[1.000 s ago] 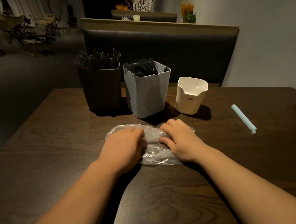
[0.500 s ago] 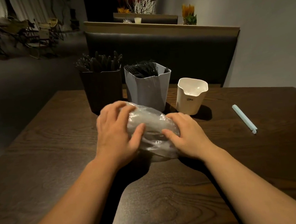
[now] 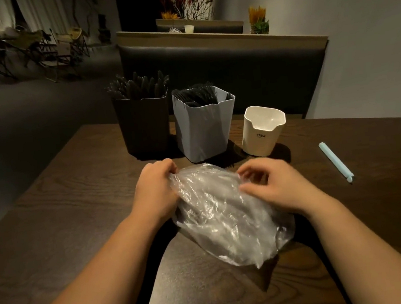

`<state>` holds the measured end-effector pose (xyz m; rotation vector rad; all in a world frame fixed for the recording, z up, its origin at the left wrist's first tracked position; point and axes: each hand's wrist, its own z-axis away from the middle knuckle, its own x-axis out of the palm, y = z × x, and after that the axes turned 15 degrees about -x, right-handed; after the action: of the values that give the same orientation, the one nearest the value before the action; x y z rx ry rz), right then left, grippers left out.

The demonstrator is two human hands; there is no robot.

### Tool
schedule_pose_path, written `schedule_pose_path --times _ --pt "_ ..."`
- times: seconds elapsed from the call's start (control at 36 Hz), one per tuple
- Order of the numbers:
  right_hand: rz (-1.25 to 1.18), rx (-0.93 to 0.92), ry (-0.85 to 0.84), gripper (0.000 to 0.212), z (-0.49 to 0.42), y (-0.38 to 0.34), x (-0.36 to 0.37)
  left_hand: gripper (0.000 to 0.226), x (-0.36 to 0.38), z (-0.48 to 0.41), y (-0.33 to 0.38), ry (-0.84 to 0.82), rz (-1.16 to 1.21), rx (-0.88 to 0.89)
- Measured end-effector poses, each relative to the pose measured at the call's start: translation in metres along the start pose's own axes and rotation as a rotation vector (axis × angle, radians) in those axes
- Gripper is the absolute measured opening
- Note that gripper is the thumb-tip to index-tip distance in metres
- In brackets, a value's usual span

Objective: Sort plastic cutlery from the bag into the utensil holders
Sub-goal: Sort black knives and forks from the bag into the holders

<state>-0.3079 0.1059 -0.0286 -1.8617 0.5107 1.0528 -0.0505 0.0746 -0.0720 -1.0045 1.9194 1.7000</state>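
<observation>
Clear crumpled plastic bag [image 3: 225, 213]: I see left hand [image 3: 156, 190], right hand [image 3: 278, 186] pinching it; dark square holder [image 3: 143, 125], grey square holder [image 3: 204, 129] contain black cutlery [image 3: 139, 86].

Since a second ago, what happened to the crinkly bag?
The clear crinkled plastic bag, bunched under both hands before, now spreads toward the person. The left hand grips its far edge; the right hand pinches it. The black, grey and white holders and pale blue stick stayed put.

We see a thin, clear, crinkled glossy plastic bag [image 3: 227, 213] on a dark matt wood-grain desk [image 3: 78, 212], beside smooth plastic holders, one black [image 3: 144, 125], one grey [image 3: 204, 127], one glossy cream [image 3: 262, 131].
</observation>
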Motion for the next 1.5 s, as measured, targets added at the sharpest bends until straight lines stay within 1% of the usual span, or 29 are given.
schedule_pose_path --times 0.03,0.08,0.17,0.22,0.28,0.36,0.44,0.5,0.53,0.56,0.61,0.64,0.69,0.75,0.81,0.86,0.92,0.94,1.0,1.06,1.08,1.14,1.19,1.25,1.31,1.39,1.42,1.47,1.5 --pt "-0.013 0.015 -0.095 0.018 0.000 -0.002 0.004 0.026 -0.001 0.002 0.002 -0.040 0.044 -0.003" --pt "-0.006 0.019 -0.165 0.009 -0.002 -0.006 0.007 0.026 -0.004 0.004 0.003 -0.177 0.097 0.001" --pt "0.043 0.022 -0.122 0.007 -0.010 -0.009 0.001 0.050 -0.019 0.006 0.003 -0.451 0.104 -0.015" --pt "0.017 0.012 -0.021 0.014 -0.019 -0.009 -0.005 0.060 -0.032 0.006 0.009 -0.521 0.168 -0.006" --pt "0.057 -0.042 0.159 0.021 -0.031 -0.009 -0.010 0.053 -0.043 0.003 0.017 -0.439 0.346 -0.016" --pt "0.139 -0.141 0.386 0.032 -0.057 -0.015 -0.014 0.042 -0.055 -0.011 0.033 -0.180 0.588 -0.109" --pt "0.118 -0.182 0.497 0.039 -0.087 -0.026 -0.021 0.030 -0.060 -0.036 0.037 0.053 0.574 -0.223" --pt "0.201 -0.197 0.570 0.041 -0.106 -0.031 -0.025 0.019 -0.061 -0.054 0.033 0.176 0.543 -0.272" --pt "0.263 -0.191 0.600 0.045 -0.115 -0.032 -0.026 0.022 -0.062 -0.063 0.031 0.241 0.515 -0.294" --pt "0.314 -0.168 0.605 0.052 -0.123 -0.031 -0.028 0.033 -0.063 -0.072 0.031 0.292 0.494 -0.322" --pt "0.329 -0.078 0.526 0.075 -0.138 -0.027 -0.031 0.063 -0.064 -0.090 0.035 0.324 0.471 -0.390" --pt "0.273 -0.022 0.470 0.089 -0.144 -0.024 -0.033 0.078 -0.064 -0.098 0.039 0.311 0.472 -0.423" --pt "0.050 0.068 0.425 0.108 -0.152 -0.019 -0.035 0.105 -0.060 -0.109 0.047 0.274 0.514 -0.446" --pt "-0.141 0.117 0.437 0.113 -0.156 -0.015 -0.032 0.117 -0.050 -0.115 0.051 0.279 0.530 -0.411" --pt "-0.190 0.138 0.469 0.112 -0.157 -0.014 -0.023 0.114 -0.035 -0.111 0.056 0.329 0.512 -0.355" --pt "-0.124 0.155 0.523 0.105 -0.156 -0.016 -0.014 0.097 -0.017 -0.098 0.061 0.395 0.512 -0.310" --pt "-0.019 0.164 0.571 0.094 -0.153 -0.019 -0.008 0.079 -0.001 -0.083 0.063 0.395 0.511 -0.261" --pt "0.025 0.155 0.582 0.088 -0.151 -0.019 -0.008 0.077 0.006 -0.077 0.061 0.351 0.503 -0.217" --pt "0.049 0.109 0.601 0.082 -0.147 -0.018 -0.009 0.084 0.015 -0.072 0.056 0.175 0.522 -0.153" --pt "-0.044 0.071 0.625 0.079 -0.147 -0.016 -0.015 0.097 0.015 -0.075 0.054 0.023 0.549 -0.148" --pt "-0.095 0.062 0.615 0.078 -0.149 -0.016 -0.019 0.103 0.014 -0.078 0.054 0.002 0.528 -0.145" --pt "-0.101 0.056 0.511 0.078 -0.156 -0.017 -0.024 0.107 0.012 -0.081 0.059 0.016 0.474 -0.130" --pt "-0.071 0.051 0.372 0.078 -0.163 -0.019 -0.026 0.103 0.009 -0.080 0.065 0.046 0.427 -0.106" --pt "-0.018 0.041 0.282 0.068 -0.163 -0.020 -0.029 0.095 0.011 -0.081 0.063 0.039 0.428 -0.073" --pt "0.086 0.032 0.231 0.056 -0.158 -0.019 -0.036 0.090 0.012 -0.085 0.056 -0.056 0.520 -0.090" --pt "0.182 0.023 0.174 0.052 -0.153 -0.024 -0.053 0.078 0.013 -0.084 0.052 -0.179 0.558 -0.077" --pt "0.159 0.007 0.180 0.051 -0.155 -0.026 -0.057 0.084 0.015 -0.082 0.053 -0.200 0.556 -0.070" --pt "0.140 -0.030 0.213 0.048 -0.162 -0.037 -0.056 0.114 0.018 -0.081 0.057 -0.235 0.588 -0.100" --pt "0.186 -0.043 0.205 0.047 -0.165 -0.044 -0.053 0.128 0.019 -0.084 0.057 -0.258 0.607 -0.120"
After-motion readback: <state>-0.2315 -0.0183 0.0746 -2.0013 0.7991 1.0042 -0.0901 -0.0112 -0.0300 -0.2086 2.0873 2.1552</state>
